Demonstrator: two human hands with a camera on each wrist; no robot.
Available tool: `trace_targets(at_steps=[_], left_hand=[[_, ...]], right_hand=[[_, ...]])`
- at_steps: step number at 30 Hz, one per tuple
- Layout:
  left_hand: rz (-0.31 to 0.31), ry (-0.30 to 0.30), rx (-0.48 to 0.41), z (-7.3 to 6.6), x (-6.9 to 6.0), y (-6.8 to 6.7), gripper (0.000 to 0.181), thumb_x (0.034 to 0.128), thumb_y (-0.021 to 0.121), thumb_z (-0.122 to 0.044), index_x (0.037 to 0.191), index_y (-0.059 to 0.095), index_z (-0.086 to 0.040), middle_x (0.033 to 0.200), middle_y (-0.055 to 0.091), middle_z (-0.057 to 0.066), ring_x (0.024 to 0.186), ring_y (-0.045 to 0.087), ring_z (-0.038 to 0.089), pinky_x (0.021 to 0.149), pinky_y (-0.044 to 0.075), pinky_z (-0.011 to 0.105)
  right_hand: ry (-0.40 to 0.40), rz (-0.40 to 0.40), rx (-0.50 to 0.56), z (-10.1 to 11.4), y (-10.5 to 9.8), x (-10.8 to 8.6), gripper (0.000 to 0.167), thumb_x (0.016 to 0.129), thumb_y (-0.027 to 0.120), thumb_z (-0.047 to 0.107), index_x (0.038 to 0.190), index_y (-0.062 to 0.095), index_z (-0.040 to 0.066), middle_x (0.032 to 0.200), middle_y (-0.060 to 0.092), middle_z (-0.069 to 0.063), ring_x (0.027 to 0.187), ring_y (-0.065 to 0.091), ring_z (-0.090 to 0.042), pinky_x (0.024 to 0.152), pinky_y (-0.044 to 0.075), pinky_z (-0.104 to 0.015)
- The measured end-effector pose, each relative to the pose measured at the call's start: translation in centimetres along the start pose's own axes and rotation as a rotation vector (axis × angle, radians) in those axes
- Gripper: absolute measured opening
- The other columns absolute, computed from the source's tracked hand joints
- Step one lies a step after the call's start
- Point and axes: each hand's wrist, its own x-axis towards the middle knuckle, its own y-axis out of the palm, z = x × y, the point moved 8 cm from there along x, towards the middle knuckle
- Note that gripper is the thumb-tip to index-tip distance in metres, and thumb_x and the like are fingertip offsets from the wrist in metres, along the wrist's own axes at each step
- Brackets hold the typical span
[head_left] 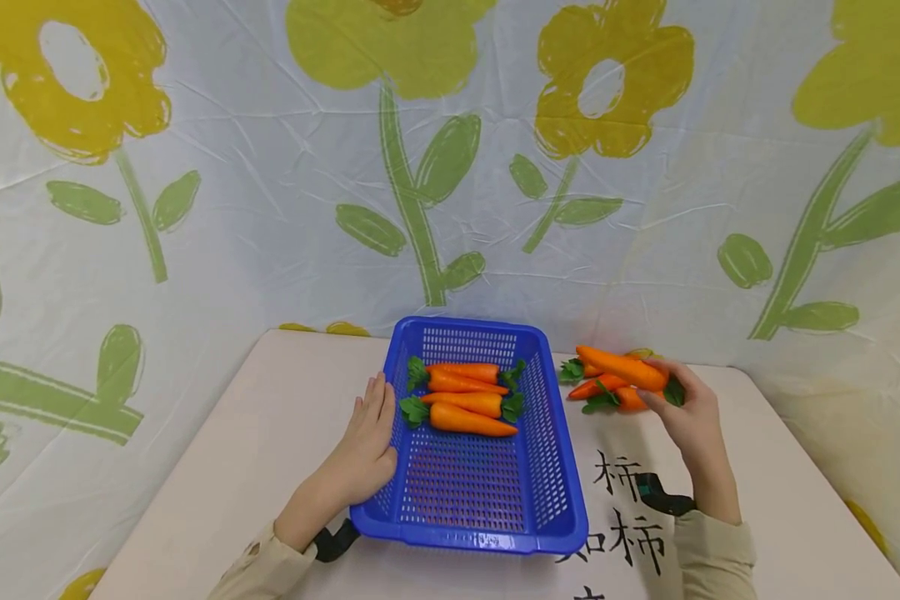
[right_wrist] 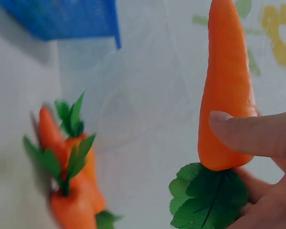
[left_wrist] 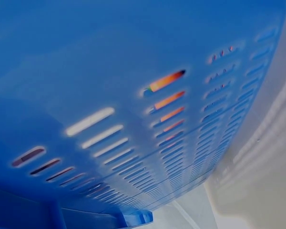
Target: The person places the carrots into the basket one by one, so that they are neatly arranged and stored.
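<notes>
A blue plastic basket point(head_left: 461, 537) with slotted walls stands mid-table. Inside it, toward the far half, several orange carrots point(head_left: 472, 419) with green leaves lie side by side across its floor. My left hand point(head_left: 367, 442) rests with straight fingers along the basket's left wall; the left wrist view shows that slotted wall point(left_wrist: 100, 62) up close, with orange showing through some slots. Between thumb and fingers my right hand point(head_left: 693, 412) pinches a carrot point(right_wrist: 226, 95) near its leafy end, its tip pointing left toward the basket. The held carrot is above several other carrots point(right_wrist: 74, 205) on the table.
The pale table point(head_left: 292, 400) bears black brushed characters point(head_left: 637, 537) to the right of the basket. Close behind it hangs a white cloth point(head_left: 255, 242) printed with yellow flowers and green stems. The basket's near half shows bare slotted floor.
</notes>
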Motion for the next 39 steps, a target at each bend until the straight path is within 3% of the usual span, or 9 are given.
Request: trace_targets(at_steps=[7, 13, 16, 20, 23, 30, 33, 35, 39], left_hand=[[-0.010, 0.004, 0.001, -0.3, -0.1, 0.0, 0.078, 0.0887, 0.044, -0.001, 0.153, 0.002, 0.011, 0.162, -0.013, 0.022, 0.149, -0.013, 0.035, 0.117, 0.002, 0.059], [-0.018, 0.009, -0.007, -0.3, -0.1, -0.1, 0.078, 0.0882, 0.044, -0.001, 0.153, 0.002, 0.011, 0.162, -0.012, 0.022, 0.149, -0.013, 0.034, 0.117, 0.001, 0.058], [-0.013, 0.007, -0.002, -0.3, -0.1, -0.1, 0.078, 0.0885, 0.044, -0.001, 0.153, 0.001, 0.011, 0.162, -0.014, 0.021, 0.149, -0.014, 0.034, 0.117, 0.001, 0.058], [-0.014, 0.008, 0.002, -0.3, 0.0, 0.0, 0.078, 0.0885, 0.044, -0.001, 0.153, 0.002, 0.011, 0.163, -0.013, 0.022, 0.149, -0.013, 0.035, 0.117, 0.002, 0.059], [-0.024, 0.014, -0.009, -0.3, 0.0, -0.1, 0.078, 0.0878, 0.044, -0.001, 0.153, 0.003, 0.011, 0.162, -0.010, 0.024, 0.149, -0.012, 0.035, 0.117, 0.002, 0.059], [-0.018, 0.014, 0.004, -0.3, 0.2, 0.0, 0.079, 0.0880, 0.044, -0.001, 0.153, 0.002, 0.011, 0.162, -0.011, 0.024, 0.149, -0.012, 0.035, 0.117, 0.002, 0.058], [-0.015, 0.010, -0.002, -0.3, 0.2, 0.0, 0.079, 0.0881, 0.045, -0.002, 0.153, 0.002, 0.011, 0.162, -0.011, 0.024, 0.149, -0.013, 0.034, 0.118, 0.002, 0.058], [-0.014, 0.007, -0.002, -0.2, 0.2, 0.0, 0.079, 0.0881, 0.045, -0.002, 0.153, 0.002, 0.011, 0.162, -0.012, 0.024, 0.149, -0.013, 0.034, 0.118, 0.002, 0.058], [-0.015, 0.009, 0.000, -0.2, 0.2, 0.0, 0.079, 0.0882, 0.045, -0.002, 0.153, 0.002, 0.011, 0.162, -0.011, 0.024, 0.149, -0.013, 0.034, 0.117, 0.001, 0.058]], right_hand=[[-0.045, 0.026, -0.030, 3.8, 0.9, 0.0, 0.046, 0.084, 0.069, -0.010, 0.128, 0.063, 0.001, 0.124, 0.061, -0.009, 0.105, 0.052, 0.000, 0.087, 0.043, -0.007], [-0.065, 0.086, -0.091, 6.9, 1.8, 0.5, 0.045, 0.085, 0.070, -0.006, 0.129, 0.063, 0.002, 0.125, 0.061, -0.017, 0.104, 0.053, -0.012, 0.086, 0.042, -0.011], [-0.053, 0.132, -0.122, 8.2, 2.5, 0.7, 0.045, 0.087, 0.070, -0.004, 0.130, 0.063, 0.005, 0.127, 0.060, -0.017, 0.109, 0.052, -0.021, 0.089, 0.044, -0.022], [-0.034, 0.175, -0.113, 9.7, 3.5, 0.8, 0.044, 0.086, 0.070, -0.004, 0.129, 0.063, 0.005, 0.128, 0.059, -0.020, 0.114, 0.050, -0.033, 0.092, 0.043, -0.047], [-0.028, 0.205, -0.099, 10.6, 4.4, 1.0, 0.044, 0.086, 0.070, -0.004, 0.129, 0.062, 0.003, 0.129, 0.057, -0.023, 0.116, 0.048, -0.039, 0.095, 0.040, -0.057], [0.015, 0.289, -0.164, 11.6, 7.0, 1.4, 0.044, 0.087, 0.069, -0.003, 0.130, 0.061, 0.003, 0.130, 0.056, -0.025, 0.114, 0.048, -0.041, 0.095, 0.042, -0.057], [0.014, 0.323, -0.202, 11.8, 8.2, 1.5, 0.044, 0.087, 0.069, -0.002, 0.130, 0.061, 0.004, 0.128, 0.058, -0.025, 0.106, 0.052, -0.039, 0.085, 0.050, -0.048], [0.014, 0.346, -0.211, 12.0, 9.0, 1.5, 0.044, 0.087, 0.070, -0.002, 0.129, 0.062, 0.005, 0.123, 0.060, -0.026, 0.092, 0.057, -0.037, 0.071, 0.053, -0.041], [0.007, 0.387, -0.226, 12.2, 10.5, 1.4, 0.041, 0.086, 0.070, 0.000, 0.126, 0.064, 0.006, 0.116, 0.062, -0.025, 0.083, 0.058, -0.033, 0.071, 0.052, -0.040]])
